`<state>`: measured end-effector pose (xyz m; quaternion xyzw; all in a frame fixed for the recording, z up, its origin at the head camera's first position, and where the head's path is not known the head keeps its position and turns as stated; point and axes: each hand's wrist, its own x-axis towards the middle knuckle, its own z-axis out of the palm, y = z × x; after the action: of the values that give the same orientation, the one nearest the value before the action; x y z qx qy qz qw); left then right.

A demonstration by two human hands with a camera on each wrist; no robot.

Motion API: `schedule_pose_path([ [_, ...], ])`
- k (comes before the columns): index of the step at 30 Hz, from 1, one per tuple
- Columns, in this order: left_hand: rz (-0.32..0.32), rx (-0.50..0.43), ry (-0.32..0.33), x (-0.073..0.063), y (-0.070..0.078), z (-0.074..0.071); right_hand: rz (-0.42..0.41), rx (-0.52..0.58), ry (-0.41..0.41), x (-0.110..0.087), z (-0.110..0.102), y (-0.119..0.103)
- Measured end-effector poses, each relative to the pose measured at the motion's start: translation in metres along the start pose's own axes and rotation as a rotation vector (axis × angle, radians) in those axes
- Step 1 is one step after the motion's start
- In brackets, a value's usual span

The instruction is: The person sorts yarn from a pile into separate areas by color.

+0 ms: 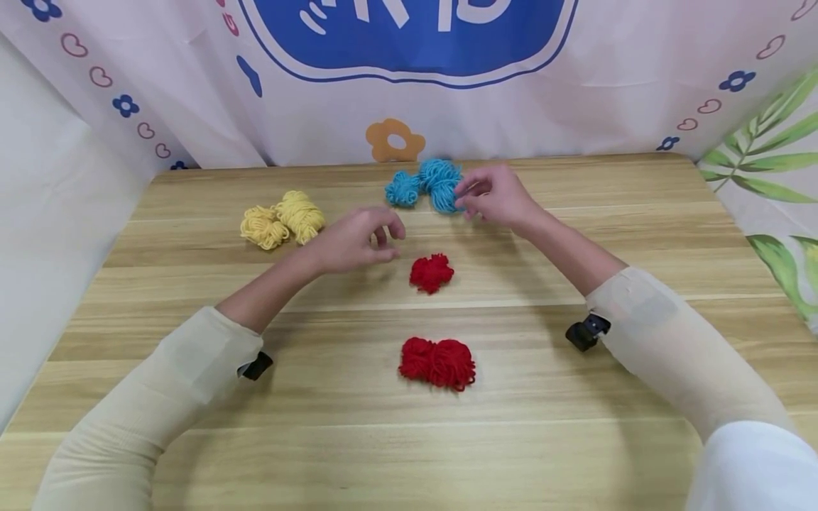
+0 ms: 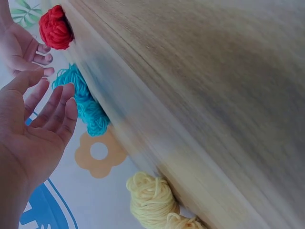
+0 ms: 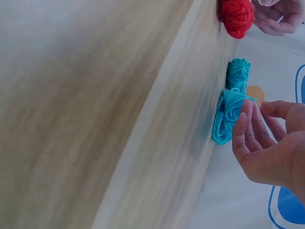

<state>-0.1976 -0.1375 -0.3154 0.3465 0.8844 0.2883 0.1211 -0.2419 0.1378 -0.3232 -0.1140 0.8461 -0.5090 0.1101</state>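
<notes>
Two bundles of blue yarn [image 1: 441, 184] lie side by side at the back of the table. At the right edge of the larger one is my right hand [image 1: 497, 195], its fingers loosely bent and nothing seen gripped; in the right wrist view its fingertips [image 3: 248, 106] overlap the blue yarn [image 3: 229, 114], and whether they touch cannot be told. Over the table, between the yellow yarn [image 1: 300, 216] and a small red yarn bundle [image 1: 431, 273], hovers my left hand [image 1: 354, 240]. Its fingers are relaxed and hold nothing, as the left wrist view of that hand [image 2: 35, 129] also shows.
Nearer the front of the wooden table [image 1: 307, 440] lies another pair of red yarn bundles [image 1: 441, 363]. A printed white cloth [image 1: 319, 121] hangs behind the table's back edge. Leaf-patterned cloth [image 1: 767, 163] is at the right.
</notes>
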Motion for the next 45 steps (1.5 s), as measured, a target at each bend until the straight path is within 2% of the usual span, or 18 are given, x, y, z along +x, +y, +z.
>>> schedule_pose_path([
  [7,0.003,0.001,0.004,-0.001,0.002,0.001,-0.038,-0.043,-0.021,-0.013,0.001,-0.002],
  [18,0.030,0.005,0.006,-0.001,0.005,0.003,-0.061,-0.092,-0.118,-0.038,0.002,-0.003],
  [28,0.028,0.004,-0.003,-0.001,0.008,0.005,-0.091,-0.127,-0.182,-0.056,-0.002,0.000],
  [37,0.026,0.009,-0.005,-0.001,0.011,0.006,-0.113,-0.115,-0.236,-0.070,-0.005,0.004],
  [45,0.037,0.000,-0.015,0.002,0.012,0.009,-0.159,-0.093,-0.320,-0.079,0.000,0.010],
])
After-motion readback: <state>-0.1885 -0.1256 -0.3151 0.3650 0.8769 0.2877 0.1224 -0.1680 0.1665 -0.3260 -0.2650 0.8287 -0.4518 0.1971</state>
